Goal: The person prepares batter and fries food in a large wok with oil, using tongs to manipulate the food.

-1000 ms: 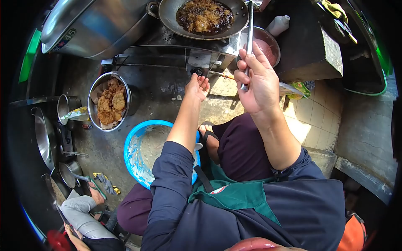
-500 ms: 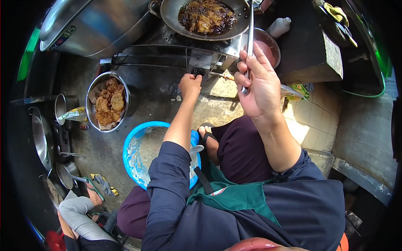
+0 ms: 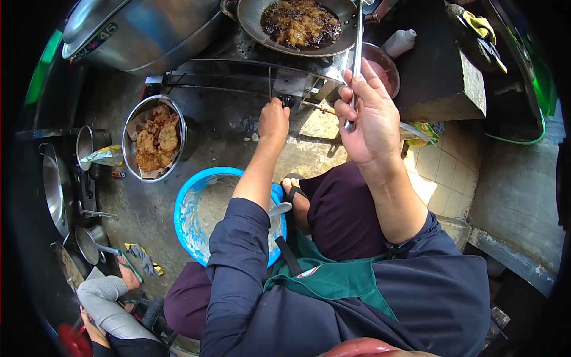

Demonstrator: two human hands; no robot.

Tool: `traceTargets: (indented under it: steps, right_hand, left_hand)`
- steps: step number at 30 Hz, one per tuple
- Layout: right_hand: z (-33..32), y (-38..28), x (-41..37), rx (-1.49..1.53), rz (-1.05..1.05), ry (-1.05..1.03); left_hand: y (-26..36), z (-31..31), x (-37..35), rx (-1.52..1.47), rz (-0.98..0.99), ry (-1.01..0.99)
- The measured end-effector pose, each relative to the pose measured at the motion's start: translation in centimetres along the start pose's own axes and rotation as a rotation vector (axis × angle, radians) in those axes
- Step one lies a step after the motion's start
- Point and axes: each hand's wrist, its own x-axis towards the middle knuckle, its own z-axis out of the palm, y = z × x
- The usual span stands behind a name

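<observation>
My right hand (image 3: 372, 116) is closed around a long metal utensil handle (image 3: 358, 50), held upright beside the wok; its working end runs out of view at the top, so its kind does not show. My left hand (image 3: 273, 122) reaches to the stove front, fingers curled at the black stove knob (image 3: 286, 100), partly hidden by them. In the wok (image 3: 253, 27), brown pieces of food (image 3: 303, 24) bubble in dark oil. Between my legs stands a blue basin (image 3: 181, 217) of pale batter (image 3: 211, 205), with a spoon handle (image 3: 279, 209) leaning over its rim.
A steel bowl (image 3: 126, 143) of fried pieces (image 3: 156, 143) sits on the floor at left, below a large metal pot (image 3: 143, 41). Pans (image 3: 55, 187) line the left side, near another person's leg (image 3: 110, 294). A white bottle (image 3: 398, 43) stands right of the wok.
The view has shifted slightly. My left hand's fingers are more curled and the wrist has turned a little at the knob. My right hand keeps the utensil in nearly the same place.
</observation>
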Motion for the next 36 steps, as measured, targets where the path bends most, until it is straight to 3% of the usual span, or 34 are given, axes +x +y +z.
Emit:
traceTargets:
  steps: [6,11,14,16,19,21,23,27,32,36]
  right_hand:
    - [1.9,0.0,-1.1,-0.110,0.021,0.031]
    - [1.1,-1.7,-0.2,-0.370,0.115,-0.122]
    - [0.1,-4.2,1.3,-0.857,0.021,-0.173]
    - [-2.6,-6.6,4.6,-1.236,-0.249,-0.295]
    - [-0.3,-12.3,5.0,-1.914,-0.455,-0.260]
    - [1.5,-15.2,6.7,-2.162,-0.407,-0.344]
    - [5.1,-16.2,6.9,-2.451,-0.185,-0.336]
    - [11.0,-15.5,5.6,-2.657,0.067,-0.347]
    - [12.9,-13.1,7.6,-3.023,0.152,-0.572]
    - [11.3,-10.7,8.4,-2.708,0.119,-0.216]
  left_hand:
    - [-0.4,-4.3,-3.9,-0.016,0.121,0.044]
    - [-1.3,-12.1,-11.1,0.074,0.235,-0.079]
    - [-2.7,-17.7,-17.2,0.182,0.254,-0.261]
    - [-3.3,-21.1,-21.8,0.213,0.250,-0.390]
    - [-2.8,-24.1,-27.7,0.260,0.167,-0.579]
    - [-2.4,-24.6,-30.2,0.227,0.121,-0.651]
    - [-2.2,-23.6,-31.4,0.171,0.141,-0.613]
    - [-4.4,-20.6,-31.3,0.111,0.191,-0.488]
    - [-3.1,-21.7,-31.0,0.434,0.138,-0.427]
    - [-2.2,-22.1,-32.0,0.406,0.168,-0.424]
